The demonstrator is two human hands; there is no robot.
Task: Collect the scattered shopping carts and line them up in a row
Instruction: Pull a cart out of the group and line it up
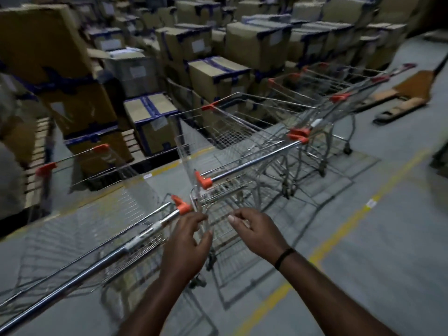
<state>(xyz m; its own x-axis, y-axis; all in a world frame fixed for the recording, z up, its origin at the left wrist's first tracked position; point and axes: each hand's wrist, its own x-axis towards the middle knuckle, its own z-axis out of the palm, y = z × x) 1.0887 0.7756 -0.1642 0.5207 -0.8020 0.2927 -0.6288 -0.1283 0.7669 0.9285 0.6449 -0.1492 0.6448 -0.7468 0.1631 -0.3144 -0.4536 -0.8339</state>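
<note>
Stacks of taped cardboard boxes (218, 76) fill the space far beyond the fingers, on a grey warehouse floor (363, 238) crossed by a yellow painted line (344, 229) that runs to the right of the right hand. Ahead of the fingers and to their right, a row of nested shopping carts (315, 112) stretches away (wire baskets, orange corner caps). One cart (242, 151) stands just beyond both hands, its chrome handle bar (252, 161) angled up to the right. A nearer cart (97, 238) lies to the left of the left hand, its handle's orange end cap (183, 207) right at the fingertips. The left hand (188, 241) hovers with fingers spread and loosely curled, gripping nothing. The right hand (257, 232) is likewise open, fingers bent, empty. A dark wristband (284, 258) circles the right wrist.
</note>
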